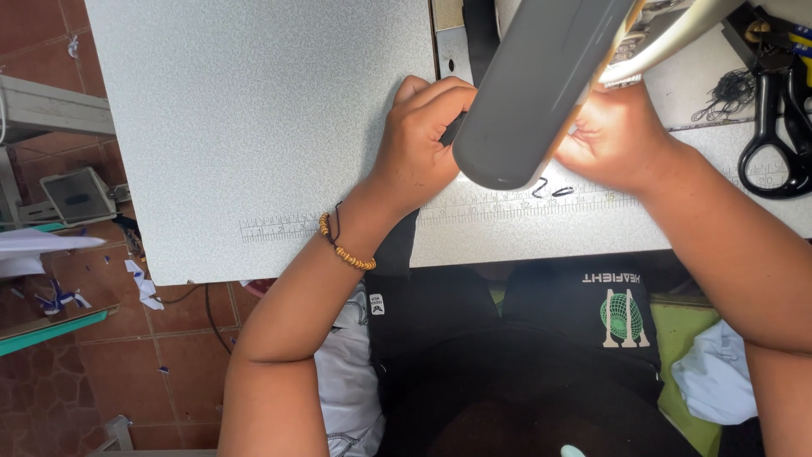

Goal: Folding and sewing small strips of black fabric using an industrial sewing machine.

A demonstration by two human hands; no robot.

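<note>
Nearest the wearer, below both hands, black cloth point(440, 313) is being draped over the lap, with a strip of it rising over the table edge towards the left hand. Beside it, white fabric point(351, 381) is being kept under the left forearm, and a pale blue piece point(715, 377) is lying on a green surface under the right forearm. A beaded bracelet point(347, 251) is being worn on the left wrist.

Further out, the left hand point(419, 144) is being curled closed, its fingers bent around the dark end of the black cloth where it meets the machine. The right hand point(613, 135) is being held just across from it, fingers tucked under the grey lamp head point(533, 85); whether anything is being gripped there cannot be told. Both hands are being rested on the speckled grey table point(254, 110), just beyond the printed ruler strip point(279, 227).

Beyond the right hand, black-handled scissors point(774, 127) are lying on the table, with a tangle of dark thread point(727, 89) just beside them. Left of the table, red floor tiles point(51, 34) are being shown with paper scraps scattered about.
</note>
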